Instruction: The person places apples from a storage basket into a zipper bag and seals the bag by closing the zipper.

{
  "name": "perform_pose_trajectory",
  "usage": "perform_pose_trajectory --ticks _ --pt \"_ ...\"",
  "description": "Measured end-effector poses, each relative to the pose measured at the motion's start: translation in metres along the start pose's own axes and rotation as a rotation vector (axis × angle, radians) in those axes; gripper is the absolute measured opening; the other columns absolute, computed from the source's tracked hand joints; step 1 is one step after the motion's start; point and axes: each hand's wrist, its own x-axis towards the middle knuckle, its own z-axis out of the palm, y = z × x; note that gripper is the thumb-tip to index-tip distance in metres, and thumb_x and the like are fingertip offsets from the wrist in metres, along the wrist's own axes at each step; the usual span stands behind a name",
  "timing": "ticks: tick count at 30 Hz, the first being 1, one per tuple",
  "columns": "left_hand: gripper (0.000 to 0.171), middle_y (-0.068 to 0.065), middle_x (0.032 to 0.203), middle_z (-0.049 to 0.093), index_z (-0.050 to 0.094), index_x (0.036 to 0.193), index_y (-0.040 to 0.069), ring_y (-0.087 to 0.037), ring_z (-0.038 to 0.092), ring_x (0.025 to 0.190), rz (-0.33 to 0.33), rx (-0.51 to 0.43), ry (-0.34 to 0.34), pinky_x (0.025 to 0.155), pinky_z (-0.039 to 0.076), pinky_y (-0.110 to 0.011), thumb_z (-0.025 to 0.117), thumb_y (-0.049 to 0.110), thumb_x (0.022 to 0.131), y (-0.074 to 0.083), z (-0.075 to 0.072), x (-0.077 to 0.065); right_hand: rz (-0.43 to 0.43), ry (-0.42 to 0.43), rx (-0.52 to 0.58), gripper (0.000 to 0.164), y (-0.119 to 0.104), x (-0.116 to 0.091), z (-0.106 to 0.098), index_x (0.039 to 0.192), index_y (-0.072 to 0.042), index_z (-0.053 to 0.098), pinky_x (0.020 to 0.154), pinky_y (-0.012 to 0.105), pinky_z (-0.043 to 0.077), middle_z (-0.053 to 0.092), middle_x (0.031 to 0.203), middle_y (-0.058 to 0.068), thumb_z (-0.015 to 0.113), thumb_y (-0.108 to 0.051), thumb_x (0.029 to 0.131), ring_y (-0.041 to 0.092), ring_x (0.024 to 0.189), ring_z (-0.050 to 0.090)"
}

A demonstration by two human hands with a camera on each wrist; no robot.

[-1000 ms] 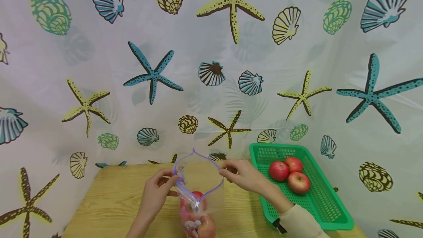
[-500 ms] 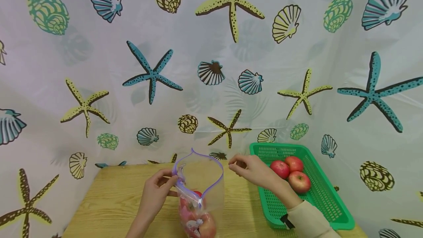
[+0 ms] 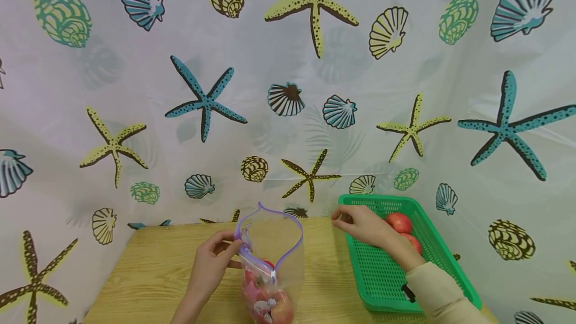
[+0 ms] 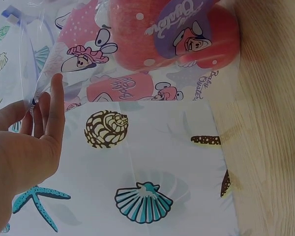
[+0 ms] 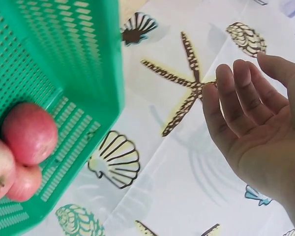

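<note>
A clear zip bag [image 3: 292, 269] with a purple seal stands on the table, its mouth spread wide. Apples [image 3: 281, 306] sit inside it, seen through printed plastic; the left wrist view also shows these red apples [image 4: 137, 34] behind cartoon prints. My left hand [image 3: 216, 259] pinches the left side of the bag's rim between thumb and fingers. Over the near-left rim of the green basket, my right hand [image 3: 360, 224] hovers with relaxed, slightly bent fingers and nothing in them. In the right wrist view that hand [image 5: 260, 118] is apart from the apples [image 5: 29, 132] in the basket.
The green plastic basket [image 3: 450, 244] rests at the right of the wooden table [image 3: 148, 274], holding several apples partly hidden by the right arm. A curtain [image 3: 252, 39] printed with shells and starfish closes off the back and both sides.
My right hand has let go of the bag's right rim and moved right to the basket, covering part of the apples. The left hand has stayed on the bag.
</note>
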Motion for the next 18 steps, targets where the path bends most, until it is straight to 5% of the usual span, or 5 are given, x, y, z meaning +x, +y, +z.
perform_pose_trajectory --ticks 13,18 --pt "0.019 -0.019 0.101 0.069 0.068 0.110 0.000 -0.018 0.069 0.079 -0.015 -0.003 -0.007 0.064 0.062 -0.036 0.068 0.010 0.094 0.001 -0.001 -0.001 0.010 -0.040 -0.160 0.015 0.054 -0.006 -0.007 0.103 -0.011 0.068 0.073 0.035 0.051 0.064 0.095 0.003 0.071 -0.021 0.091 0.019 0.086 0.060" --pt "0.018 -0.019 0.100 0.068 0.068 0.110 0.000 -0.018 0.069 0.078 -0.011 0.001 -0.006 0.064 0.062 -0.036 0.067 0.009 0.094 0.002 -0.001 -0.001 0.080 -0.058 -0.178 0.024 0.077 -0.012 -0.007 0.107 -0.010 0.067 0.080 0.043 0.053 0.060 0.106 0.010 0.073 -0.022 0.087 0.026 0.095 0.060"
